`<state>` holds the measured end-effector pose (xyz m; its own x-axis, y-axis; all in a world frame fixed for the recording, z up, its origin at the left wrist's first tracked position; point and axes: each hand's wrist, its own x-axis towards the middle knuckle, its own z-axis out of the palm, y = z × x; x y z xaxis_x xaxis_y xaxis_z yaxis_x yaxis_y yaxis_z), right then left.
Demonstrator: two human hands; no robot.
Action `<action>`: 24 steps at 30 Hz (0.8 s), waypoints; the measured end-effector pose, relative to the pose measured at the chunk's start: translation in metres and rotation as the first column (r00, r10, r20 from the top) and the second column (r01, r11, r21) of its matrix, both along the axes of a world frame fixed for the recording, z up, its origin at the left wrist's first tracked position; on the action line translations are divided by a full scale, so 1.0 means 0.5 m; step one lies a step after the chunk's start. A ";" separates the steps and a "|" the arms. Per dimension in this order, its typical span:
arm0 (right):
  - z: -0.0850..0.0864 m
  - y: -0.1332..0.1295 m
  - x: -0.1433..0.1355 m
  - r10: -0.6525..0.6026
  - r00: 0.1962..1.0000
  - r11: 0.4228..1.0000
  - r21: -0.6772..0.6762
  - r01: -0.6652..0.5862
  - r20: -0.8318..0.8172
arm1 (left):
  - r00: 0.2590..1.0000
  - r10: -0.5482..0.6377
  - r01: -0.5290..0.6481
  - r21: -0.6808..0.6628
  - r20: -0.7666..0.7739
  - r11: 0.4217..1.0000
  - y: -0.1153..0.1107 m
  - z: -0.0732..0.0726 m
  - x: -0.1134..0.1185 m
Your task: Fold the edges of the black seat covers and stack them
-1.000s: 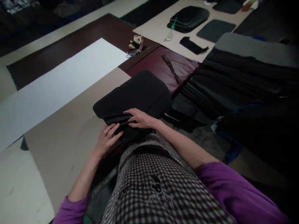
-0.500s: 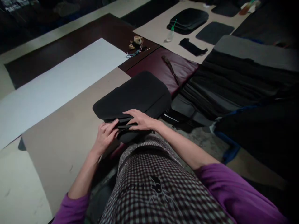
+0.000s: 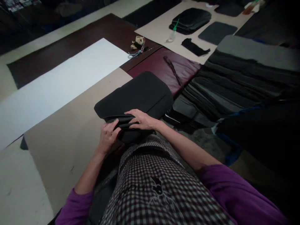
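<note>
A black rounded panel (image 3: 138, 93), which looks like fabric or thin leather, lies at the near edge of the table in front of me. Its near edge is folded, with several layers parted there. My left hand (image 3: 108, 135) pinches the left part of those layers between thumb and fingers. On the right part lies my right hand (image 3: 142, 120), fingers spread along the layers, some reaching into the gap. A black flap (image 3: 130, 136) hangs below both hands, against my checked apron (image 3: 150, 181). The undersides of the layers are hidden.
A beige board (image 3: 70, 134) and a long white sheet (image 3: 70, 78) lie to the left. Ahead are a dark stick-like tool (image 3: 172, 70), a small bottle with a green nozzle (image 3: 172, 36) and stacked black panels (image 3: 191, 19). Dark sheets (image 3: 241, 75) are piled at right.
My left hand has shifted slightly right along the layers, and its fingers have curled in more. My right hand has stayed almost in place. The whole view has drifted slightly.
</note>
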<state>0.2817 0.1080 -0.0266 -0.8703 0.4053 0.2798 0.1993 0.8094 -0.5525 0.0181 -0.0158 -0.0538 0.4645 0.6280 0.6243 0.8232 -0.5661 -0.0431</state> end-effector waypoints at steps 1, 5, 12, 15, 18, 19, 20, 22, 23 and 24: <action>0.001 -0.004 0.001 -0.002 1.000 1.000 -0.002 0.002 0.003 | 1.000 0.006 -0.006 0.015 0.007 1.000 0.006 0.000 0.003; -0.004 -0.027 0.001 -0.004 1.000 0.997 0.072 0.005 -0.006 | 0.999 0.028 -0.029 0.070 0.023 0.997 0.027 0.007 0.013; -0.024 -0.042 0.000 -0.038 0.998 0.990 0.136 0.043 -0.043 | 0.964 0.165 -0.169 0.000 0.207 0.986 0.003 0.022 0.027; -0.018 -0.029 0.004 -0.019 0.996 0.998 0.059 0.024 -0.091 | 0.918 0.209 -0.206 -0.045 0.339 0.978 -0.041 0.014 0.026; -0.010 -0.016 0.008 -0.020 0.986 1.000 -0.025 0.016 -0.163 | 0.935 0.148 -0.084 -0.203 0.323 0.976 -0.083 -0.001 0.022; -0.007 -0.014 0.009 -0.014 0.982 0.999 -0.040 0.006 -0.186 | 0.955 0.102 -0.019 -0.284 0.278 0.959 -0.092 -0.006 0.021; -0.004 -0.011 0.010 -0.002 0.980 0.999 -0.048 -0.008 -0.199 | 0.973 0.056 0.028 -0.360 0.222 0.933 -0.098 -0.010 0.020; 0.004 -0.008 0.013 0.020 0.981 0.998 -0.054 -0.031 -0.195 | 0.996 0.013 0.032 -0.458 0.094 0.889 -0.098 -0.018 0.020; 0.009 -0.007 0.014 0.031 0.984 0.998 -0.051 -0.040 -0.178 | 0.999 0.010 0.006 -0.473 0.031 0.881 -0.095 -0.020 0.019; 0.013 -0.005 0.016 0.050 0.987 0.998 -0.041 -0.056 -0.151 | 1.000 0.010 -0.019 -0.474 -0.020 0.880 -0.089 -0.021 0.018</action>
